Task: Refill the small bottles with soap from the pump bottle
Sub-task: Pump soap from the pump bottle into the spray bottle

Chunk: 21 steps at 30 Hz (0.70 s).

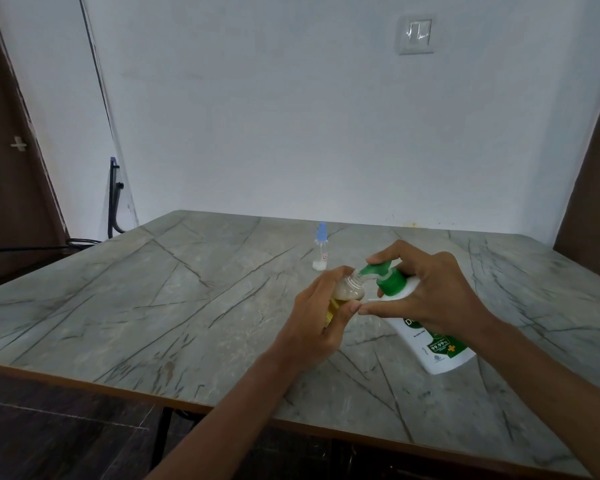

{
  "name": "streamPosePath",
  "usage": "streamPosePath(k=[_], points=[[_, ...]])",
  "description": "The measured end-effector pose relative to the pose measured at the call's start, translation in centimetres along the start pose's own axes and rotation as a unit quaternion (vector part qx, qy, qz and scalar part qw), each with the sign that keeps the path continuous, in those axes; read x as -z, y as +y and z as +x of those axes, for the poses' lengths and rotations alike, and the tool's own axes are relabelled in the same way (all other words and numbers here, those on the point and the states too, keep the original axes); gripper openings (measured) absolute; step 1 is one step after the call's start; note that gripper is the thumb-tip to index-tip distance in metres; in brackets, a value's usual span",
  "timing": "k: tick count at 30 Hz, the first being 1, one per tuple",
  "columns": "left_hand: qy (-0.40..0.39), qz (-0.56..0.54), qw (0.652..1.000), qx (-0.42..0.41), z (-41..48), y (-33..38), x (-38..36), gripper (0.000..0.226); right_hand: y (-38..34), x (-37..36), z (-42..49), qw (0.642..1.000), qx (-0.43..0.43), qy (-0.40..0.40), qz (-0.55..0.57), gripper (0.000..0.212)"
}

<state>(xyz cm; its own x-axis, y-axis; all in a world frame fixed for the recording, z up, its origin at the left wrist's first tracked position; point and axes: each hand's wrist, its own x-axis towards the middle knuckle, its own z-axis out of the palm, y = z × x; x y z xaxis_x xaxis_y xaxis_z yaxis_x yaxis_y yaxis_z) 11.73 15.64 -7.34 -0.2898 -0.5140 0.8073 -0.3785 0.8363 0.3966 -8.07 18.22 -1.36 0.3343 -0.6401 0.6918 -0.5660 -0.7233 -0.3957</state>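
Note:
My left hand (321, 315) grips a small clear bottle (452, 292) partly filled with yellowish soap, its open neck tilted up to the right. The green pump nozzle (373, 270) of a white pump bottle (433, 341) sits at that neck. My right hand (426, 292) wraps around the pump bottle's top, with the forefinger on the green pump head and the thumb under the collar. The pump bottle leans left, its base on the table. A second small bottle (320, 249) with a blue cap stands upright farther back, nearly empty.
The grey marble-patterned table (153, 306) reaches a white wall at the back. Its front edge runs low across the view. A dark door stands at the left, and a dark metal frame (113, 199) leans by the wall.

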Motion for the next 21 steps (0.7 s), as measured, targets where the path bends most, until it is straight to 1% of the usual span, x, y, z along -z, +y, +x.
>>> streamPosePath(k=[6, 10, 16, 21], points=[[0.025, -0.011, 1.0, 0.005, 0.12, -0.14, 0.01, 0.043, 0.46, -0.09, -0.04, 0.999, -0.013, -0.035, -0.04, 0.071], [0.028, -0.018, 0.999, 0.007, 0.18, -0.29, -0.14, 0.043, 0.43, -0.14, -0.09, 0.998, -0.006, -0.035, -0.055, 0.076], [0.034, -0.015, 0.999, 0.003, 0.18, -0.2, -0.14, 0.042, 0.54, -0.16, -0.11, 0.998, -0.003, -0.033, -0.049, 0.071], [0.041, -0.019, 0.999, 0.0, 0.16, -0.16, -0.1, 0.042, 0.39, -0.11, 0.02, 1.0, -0.004, -0.019, -0.018, 0.068]])
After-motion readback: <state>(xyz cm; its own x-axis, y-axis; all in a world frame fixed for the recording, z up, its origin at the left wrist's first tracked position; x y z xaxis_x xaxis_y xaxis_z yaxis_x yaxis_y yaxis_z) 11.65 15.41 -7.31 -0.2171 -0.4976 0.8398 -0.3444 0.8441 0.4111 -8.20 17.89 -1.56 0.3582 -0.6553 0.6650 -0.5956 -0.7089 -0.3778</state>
